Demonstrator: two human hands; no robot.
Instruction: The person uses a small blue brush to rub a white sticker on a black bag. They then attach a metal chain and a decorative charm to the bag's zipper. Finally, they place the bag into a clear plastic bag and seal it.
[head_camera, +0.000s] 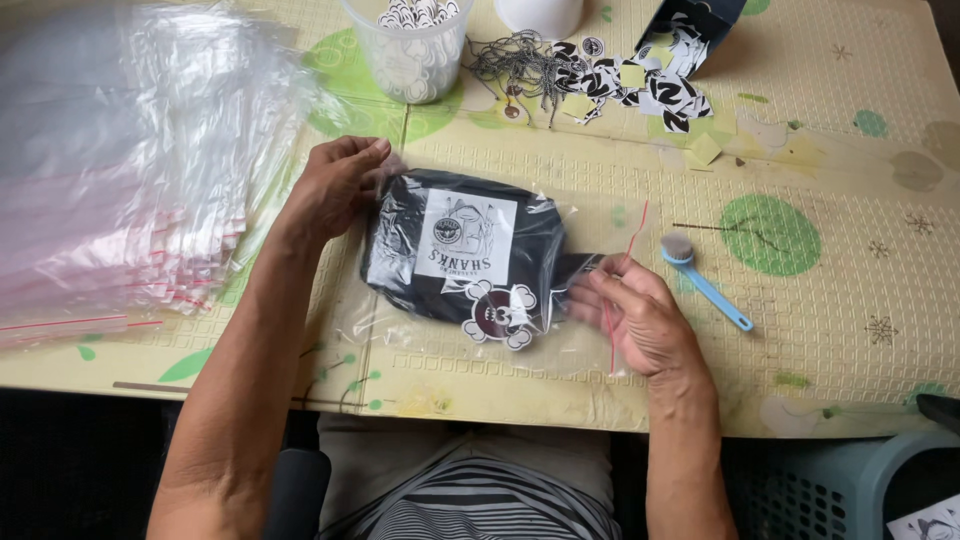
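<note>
Clear, thin plastic forms the zip-top bag with a red seal strip (520, 270) that lies flat on the tabletop (820, 330), a surface covered by a pale yellow embossed mat with green dots. Inside this bag sits a folded black garment (540, 250) with a white printed card and a round cartoon sticker laid against it.

The left hand (335, 190) pinches the bag's closed end, fingers together on the film just beside the garment. The right hand (640, 315) presses on the bag's open mouth, fingers spread over the red strip; both hands are well apart, one at each end of the bag.

The bag looks light, limp and slippery, and the cloth inside soft and yielding, so a hold at the film's edges or flat across the bundle would likely serve best; the sticker may slide about.

Left of the bag rests a thick stack of empty clear zip bags (120, 160). Beyond the bag stands a clear plastic cup full of round stickers (408, 45), then a tangle of dark strings (515, 65) and a spill of black-and-white stickers (640, 85) from a dark tipped box (700, 20). Right of the bag lies a small blue-handled brush (705, 280).
</note>
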